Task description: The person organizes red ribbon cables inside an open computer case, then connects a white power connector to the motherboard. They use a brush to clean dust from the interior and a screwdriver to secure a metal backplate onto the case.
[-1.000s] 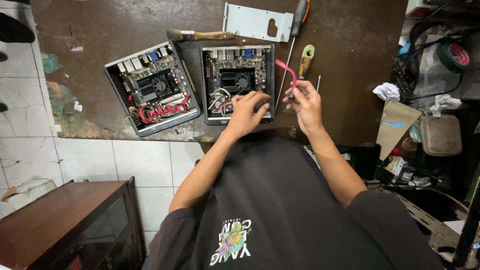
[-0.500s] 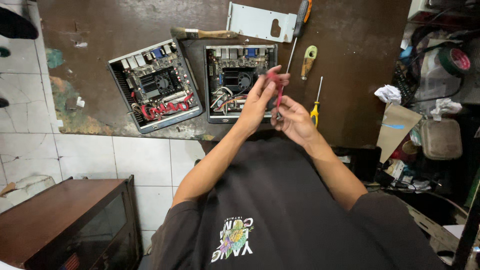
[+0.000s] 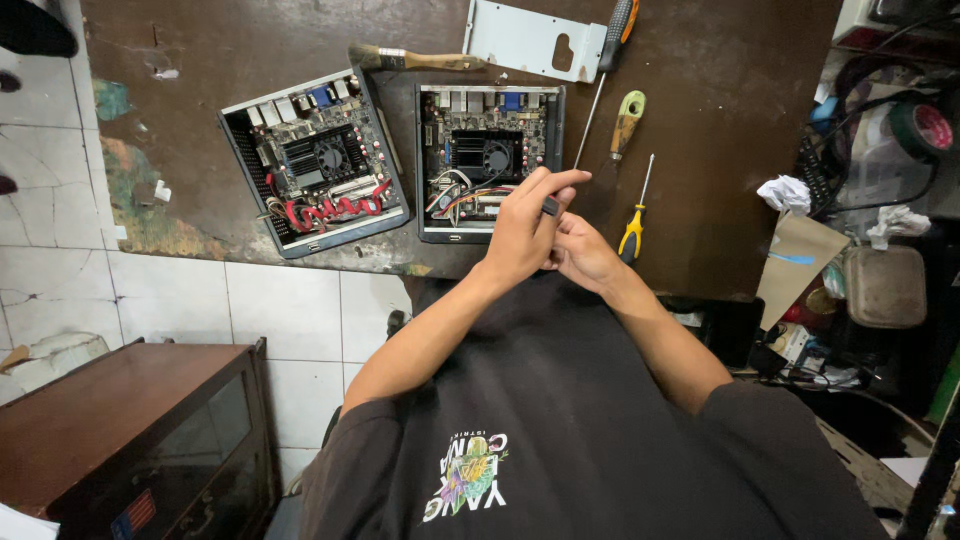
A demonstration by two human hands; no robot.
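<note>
1. The left hand (image 3: 520, 235) pinches a small dark rectangular part (image 3: 551, 206) between thumb and fingertips.
2. The right hand (image 3: 583, 252) sits curled just behind and touching the left; whether it grips anything cannot be told.
3. The part hangs just in front of the opened small computer case with grey heatsink and coloured wires (image 3: 487, 160).
4. A yellow-handled screwdriver (image 3: 635, 215) lies on the brown table near the right fingers.

Clad in a black short-sleeved T-shirt (image 3: 560, 400), loose at the sleeves, ending above the elbows. Multicoloured printed graphic with pale lettering on the chest. Forearms bare; left hand (image 3: 520, 235) and right hand (image 3: 585, 255) ungloved, without visible rings or watch.
</note>
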